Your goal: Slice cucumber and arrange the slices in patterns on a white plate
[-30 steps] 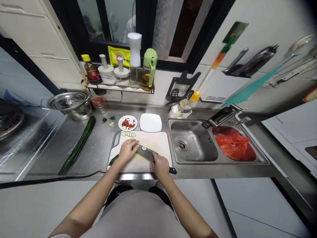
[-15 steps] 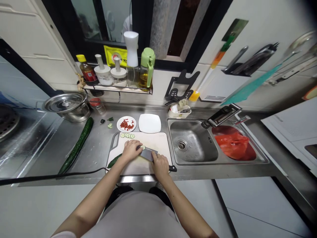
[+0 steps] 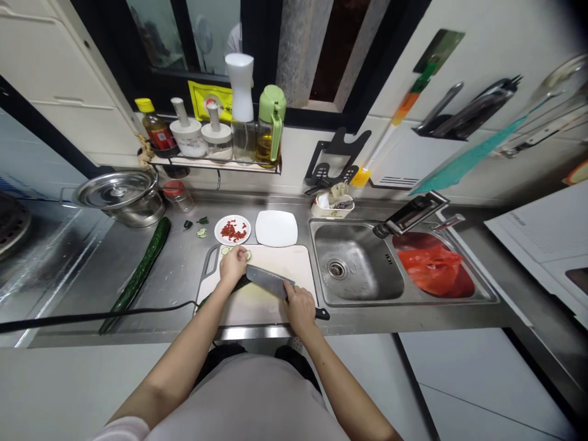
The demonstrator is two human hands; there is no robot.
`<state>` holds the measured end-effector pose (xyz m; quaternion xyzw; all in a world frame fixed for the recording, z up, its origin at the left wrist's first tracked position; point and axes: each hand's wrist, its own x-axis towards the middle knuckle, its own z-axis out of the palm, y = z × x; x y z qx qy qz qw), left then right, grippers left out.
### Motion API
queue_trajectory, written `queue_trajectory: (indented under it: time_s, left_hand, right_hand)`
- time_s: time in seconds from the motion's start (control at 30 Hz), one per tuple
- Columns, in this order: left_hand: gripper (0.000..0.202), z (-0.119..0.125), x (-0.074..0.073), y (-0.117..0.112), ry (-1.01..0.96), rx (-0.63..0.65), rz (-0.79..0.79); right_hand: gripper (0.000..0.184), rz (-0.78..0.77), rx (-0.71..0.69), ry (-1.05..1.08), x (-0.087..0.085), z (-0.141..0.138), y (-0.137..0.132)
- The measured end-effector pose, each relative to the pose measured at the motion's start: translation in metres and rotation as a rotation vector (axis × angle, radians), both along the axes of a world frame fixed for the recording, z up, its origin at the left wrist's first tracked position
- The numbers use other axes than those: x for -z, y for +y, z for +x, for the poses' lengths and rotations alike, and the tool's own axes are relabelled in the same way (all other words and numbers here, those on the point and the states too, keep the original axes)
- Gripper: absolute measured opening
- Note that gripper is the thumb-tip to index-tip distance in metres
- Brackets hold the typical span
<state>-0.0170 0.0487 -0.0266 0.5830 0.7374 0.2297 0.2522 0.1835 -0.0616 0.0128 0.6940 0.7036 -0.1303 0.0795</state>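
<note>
My right hand [image 3: 301, 306] is closed around the handle of a kitchen cleaver [image 3: 269, 281], its broad blade pointing left over the white cutting board [image 3: 294, 260]. At the board's upper left, the fingers of my left hand [image 3: 233, 264] are pinched at a thin cucumber slice [image 3: 248, 255], beside a row of slices mostly covered by that hand. A dark green cut cucumber [image 3: 241, 283] lies under my left wrist, partly hidden, its right end near the blade tip. Behind the board stand a plate of chopped red pieces [image 3: 233, 231] and a white square plate [image 3: 276, 228].
A whole cucumber [image 3: 138, 272] lies on the steel counter at left, a black cord [image 3: 105, 315] crossing it. Farther back are a lidded pot [image 3: 120, 196] and a red-lidded jar [image 3: 178, 195]. To the right is a double sink [image 3: 362, 288] with a red plastic bag [image 3: 432, 269].
My left hand has moved up and left from the blade to the slice row. The blade, freed of that hand, shows more fully; the right hand keeps its grip.
</note>
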Motion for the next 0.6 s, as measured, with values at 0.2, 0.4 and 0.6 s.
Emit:
queue_trajectory:
  time_s: [0.2,0.4,0.6]
  left_hand:
    - [0.014,-0.004,0.015,0.016,0.048,-0.046,-0.037]
    - [0.014,-0.001,0.028,0.028,0.125,0.018,-0.032]
    - [0.017,-0.004,0.03,0.03,0.256,0.121,0.01]
  right_hand:
    - [0.048,-0.011,0.032,0.005,0.004,0.008,0.0]
    - [0.05,-0.02,0.045,0.017,0.003,0.008,0.001]
    - [0.047,-0.026,0.053,0.024,0.003,0.008,0.001]
